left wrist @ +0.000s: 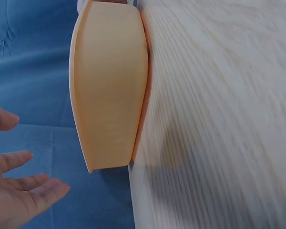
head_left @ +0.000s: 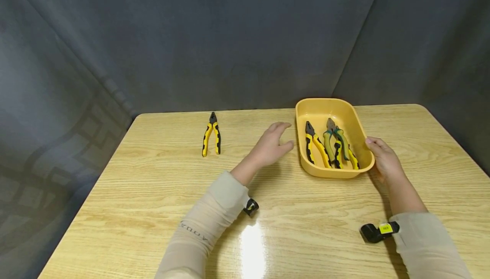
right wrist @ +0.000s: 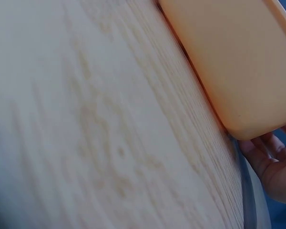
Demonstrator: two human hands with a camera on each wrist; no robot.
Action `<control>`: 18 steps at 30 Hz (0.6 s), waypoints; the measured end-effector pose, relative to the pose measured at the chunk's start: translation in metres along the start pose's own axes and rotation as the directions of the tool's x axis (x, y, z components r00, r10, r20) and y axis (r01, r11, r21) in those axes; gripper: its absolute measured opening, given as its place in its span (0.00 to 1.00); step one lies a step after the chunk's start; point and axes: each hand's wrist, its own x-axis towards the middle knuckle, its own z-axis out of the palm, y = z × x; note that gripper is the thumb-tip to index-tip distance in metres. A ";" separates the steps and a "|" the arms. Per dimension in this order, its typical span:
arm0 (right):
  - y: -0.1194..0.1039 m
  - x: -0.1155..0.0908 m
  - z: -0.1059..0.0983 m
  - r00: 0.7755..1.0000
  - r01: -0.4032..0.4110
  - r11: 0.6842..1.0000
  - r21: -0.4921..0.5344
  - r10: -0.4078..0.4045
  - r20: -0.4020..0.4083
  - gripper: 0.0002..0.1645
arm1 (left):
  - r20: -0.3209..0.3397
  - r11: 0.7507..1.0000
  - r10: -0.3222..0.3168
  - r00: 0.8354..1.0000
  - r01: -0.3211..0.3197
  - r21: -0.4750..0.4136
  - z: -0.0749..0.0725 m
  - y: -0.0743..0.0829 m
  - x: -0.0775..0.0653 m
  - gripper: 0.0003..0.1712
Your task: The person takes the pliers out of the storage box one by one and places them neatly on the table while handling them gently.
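Observation:
A yellow plastic tray stands on the table at the right in the head view. In it lie yellow-and-black pliers, green-handled pliers and more yellow-and-black pliers, whose head is hidden under the green pair. My right hand grips the tray's near right rim, with the thumb on the edge and the fingers against the outer wall. Just left of the tray, my left hand is held with fingers spread, apart from it. Another pair of yellow-and-black pliers lies alone on the table, handles toward me.
The wooden table has its far edge close to a dark grey curtain. Each sleeve carries a small black wrist camera. A bright light reflection shows on the near part of the tabletop.

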 end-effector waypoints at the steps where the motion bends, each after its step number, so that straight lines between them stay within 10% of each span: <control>1: 0.000 0.000 0.000 1.000 0.003 1.000 0.003 -0.003 0.000 0.06 | -0.002 1.000 0.004 1.000 -0.004 -0.007 0.001 0.001 0.000 0.30; 18: 0.000 0.001 -0.002 1.000 -0.013 1.000 -0.027 0.012 -0.009 0.07 | 0.017 0.996 0.046 0.999 -0.044 -0.073 0.008 0.014 0.002 0.30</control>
